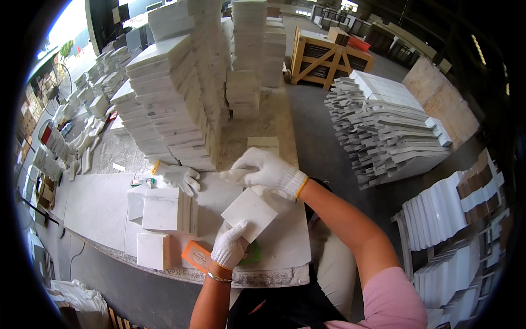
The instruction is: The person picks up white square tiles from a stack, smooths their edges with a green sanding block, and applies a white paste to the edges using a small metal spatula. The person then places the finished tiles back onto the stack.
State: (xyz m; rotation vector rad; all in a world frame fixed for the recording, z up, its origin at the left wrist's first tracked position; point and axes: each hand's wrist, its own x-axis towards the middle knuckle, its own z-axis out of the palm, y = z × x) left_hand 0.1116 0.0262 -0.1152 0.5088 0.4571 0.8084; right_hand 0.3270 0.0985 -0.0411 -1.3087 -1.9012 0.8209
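Observation:
A square white marble tile (249,214) is gripped at its lower edge by my left hand (230,244), in a white knitted glove with the thumb over its face. Just beyond the tile, my right hand (268,171), gloved alike with a yellow cuff, is held with fingers curled together. The fingertips are smeared, and whatever they may pinch cannot be made out. To the left, white tiles (161,209) stand on edge in a stack, with a smaller tile block (153,251) in front. An orange box (196,255) lies beside my left wrist.
A spare white glove (179,176) lies at the foot of tall tile stacks (170,98) at the back of the worktable (98,203). On the right stand a pile of long stone strips (389,131) and pallets of slabs (435,208). A wooden crate (329,57) sits farther off.

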